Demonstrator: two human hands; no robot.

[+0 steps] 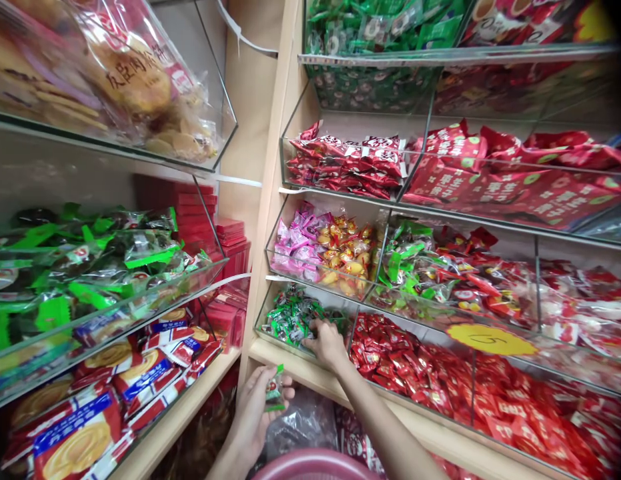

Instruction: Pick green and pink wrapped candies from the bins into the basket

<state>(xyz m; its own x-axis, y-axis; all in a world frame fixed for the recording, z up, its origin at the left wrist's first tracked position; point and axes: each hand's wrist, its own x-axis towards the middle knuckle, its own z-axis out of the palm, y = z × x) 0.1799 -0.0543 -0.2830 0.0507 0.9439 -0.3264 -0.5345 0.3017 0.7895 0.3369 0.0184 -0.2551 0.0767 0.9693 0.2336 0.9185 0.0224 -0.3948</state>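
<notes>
Low in the middle, my left hand (257, 407) is closed on a small clear packet with green ends (275, 390). My right hand (326, 343) reaches over the front edge of the lowest clear bin, its fingers at the small green-wrapped candies (290, 313). Its fingertips are partly hidden, and I cannot make out whether they grip a candy. Directly right of that bin, behind a divider, lie red-wrapped candies (385, 347).
A pink tub rim (315, 465) shows at the bottom, below both hands. Glass-fronted shelves with packets (135, 247) rise on the left. More bins of snacks (360, 160) are above on the right, and a yellow tag (491, 340) marks the bin front. A wooden post (273, 127) separates them.
</notes>
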